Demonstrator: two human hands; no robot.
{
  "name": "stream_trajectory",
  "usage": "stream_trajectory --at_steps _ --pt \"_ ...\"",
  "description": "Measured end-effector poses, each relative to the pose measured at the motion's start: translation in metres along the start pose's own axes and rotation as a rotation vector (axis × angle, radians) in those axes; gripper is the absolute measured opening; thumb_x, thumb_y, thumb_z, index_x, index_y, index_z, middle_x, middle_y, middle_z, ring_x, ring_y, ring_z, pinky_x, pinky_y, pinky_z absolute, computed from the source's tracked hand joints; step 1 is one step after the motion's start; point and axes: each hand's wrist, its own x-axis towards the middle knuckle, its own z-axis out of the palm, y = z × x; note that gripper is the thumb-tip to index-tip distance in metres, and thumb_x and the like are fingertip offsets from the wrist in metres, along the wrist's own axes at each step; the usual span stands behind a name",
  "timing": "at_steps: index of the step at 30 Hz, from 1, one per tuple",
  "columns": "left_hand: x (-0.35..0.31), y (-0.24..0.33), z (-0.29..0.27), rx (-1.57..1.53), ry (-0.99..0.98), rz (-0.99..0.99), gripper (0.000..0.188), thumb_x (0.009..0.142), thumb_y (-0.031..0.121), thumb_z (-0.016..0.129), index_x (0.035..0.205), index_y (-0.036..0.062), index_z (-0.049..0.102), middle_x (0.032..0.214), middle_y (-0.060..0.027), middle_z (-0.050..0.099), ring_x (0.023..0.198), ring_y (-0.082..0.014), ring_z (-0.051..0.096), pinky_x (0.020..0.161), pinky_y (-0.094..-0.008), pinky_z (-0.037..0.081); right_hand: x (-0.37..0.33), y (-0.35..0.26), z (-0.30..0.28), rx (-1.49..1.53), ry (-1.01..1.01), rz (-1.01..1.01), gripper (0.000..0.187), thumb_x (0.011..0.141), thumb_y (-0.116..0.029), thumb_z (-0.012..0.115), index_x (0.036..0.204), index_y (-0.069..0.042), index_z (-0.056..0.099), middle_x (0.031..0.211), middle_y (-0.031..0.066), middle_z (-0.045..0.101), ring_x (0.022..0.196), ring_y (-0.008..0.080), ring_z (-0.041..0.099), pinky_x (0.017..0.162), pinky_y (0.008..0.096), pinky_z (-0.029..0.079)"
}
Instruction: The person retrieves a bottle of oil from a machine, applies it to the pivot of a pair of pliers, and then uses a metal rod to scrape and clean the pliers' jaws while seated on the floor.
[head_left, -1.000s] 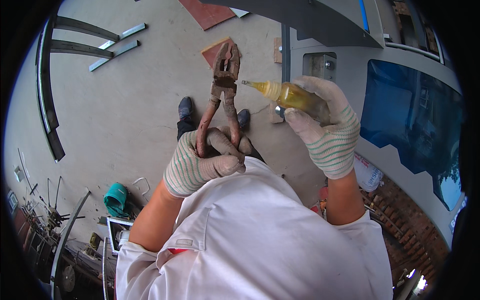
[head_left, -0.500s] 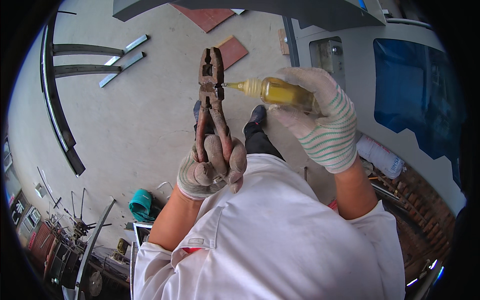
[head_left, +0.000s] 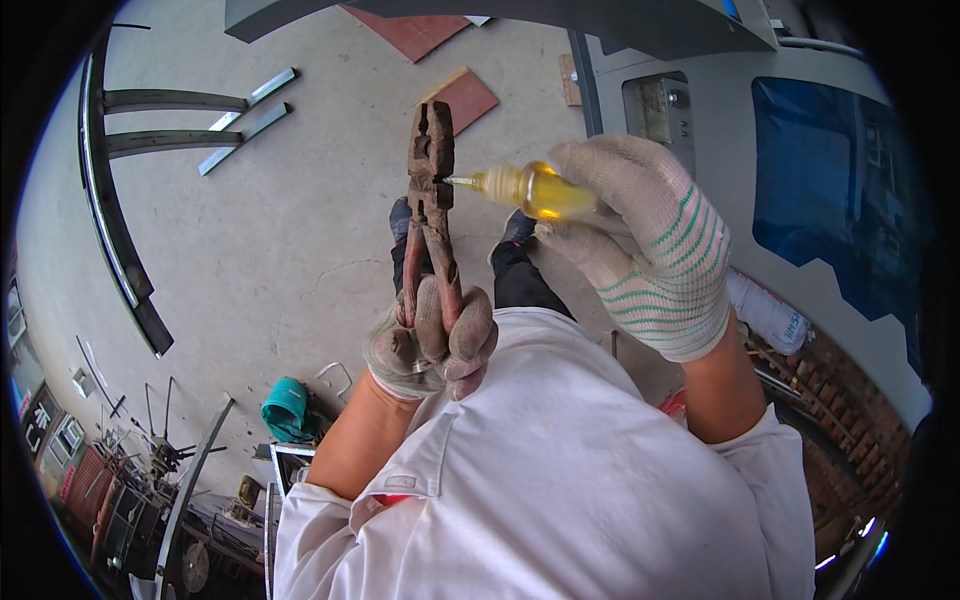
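Two items in hand at centre of frame: rust-brown steel pliers (head_left: 431,195) with worn reddish handles (head_left: 412,268), upright, head toward the top edge; and a small clear plastic bottle of yellow liquid (head_left: 548,192), nearly level, just to the right. Gripped by left hand (head_left: 430,335), soiled grey-white knit glove: curled fingers round both handles, apparently one between them; plier jaws almost together. Pinched between thumb and fingers of right hand (head_left: 650,240), off-white knit with green stripes: bottle, by its rear end. Done so far: pliers held up above grey concrete floor (head_left: 280,210), bottle aimed left, pale tapered nozzle (head_left: 466,181) at right edge of pivot (head_left: 428,184). Contact or tiny gap there: cannot tell. Judged early to midway: no drop, no certain wet patch visible. Unconfirmed: any liquid delivered. Far side of pivot out of view; rust over plier head; fill level partly hidden by right hand.
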Motion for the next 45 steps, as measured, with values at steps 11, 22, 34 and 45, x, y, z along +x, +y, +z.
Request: stream_trajectory --at_steps 11,22,34,45 --pt "-0.004 0.004 -0.009 -0.020 -0.058 -0.017 0.090 0.082 0.033 0.083 0.153 0.0458 0.029 0.092 -0.0182 0.056 0.067 -0.0225 0.056 0.050 -0.0324 0.057 0.016 -0.010 -0.009 -0.157 -0.043 -0.162 0.051 0.069 -0.008 0.085 0.117 -0.004 0.067 0.112 0.0163 0.065 0.098 0.0311 0.067 0.082 0.0376 0.056" --pt "0.006 0.024 -0.006 0.290 -0.070 -0.046 0.050 0.076 0.030 0.087 0.119 0.0154 0.065 0.088 -0.0204 0.059 0.073 -0.0278 0.060 0.056 -0.0377 0.057 0.010 -0.002 -0.008 -0.016 -0.025 -0.043 0.054 0.073 -0.005 0.086 0.123 -0.006 0.065 0.119 0.0147 0.064 0.106 0.0246 0.066 0.090 0.0334 0.056" --pt "0.013 0.036 0.015 0.989 0.234 -0.050 0.028 0.072 0.021 0.089 0.077 -0.0004 0.071 0.087 -0.0099 0.068 0.090 -0.0240 0.064 0.085 -0.0348 0.052 0.000 0.005 -0.007 0.279 0.043 0.179 0.046 0.079 -0.004 0.080 0.122 -0.006 0.064 0.120 0.0085 0.065 0.109 0.0189 0.064 0.094 0.0312 0.054" --pt "0.021 0.022 0.028 1.270 0.503 -0.084 0.023 0.079 0.014 0.086 0.089 -0.0005 0.071 0.091 -0.0078 0.069 0.087 -0.0140 0.065 0.083 -0.0301 0.053 0.000 0.008 -0.009 0.159 -0.008 0.204 0.046 0.080 -0.003 0.079 0.124 -0.005 0.063 0.119 0.0085 0.064 0.110 0.0189 0.064 0.096 0.0322 0.053"
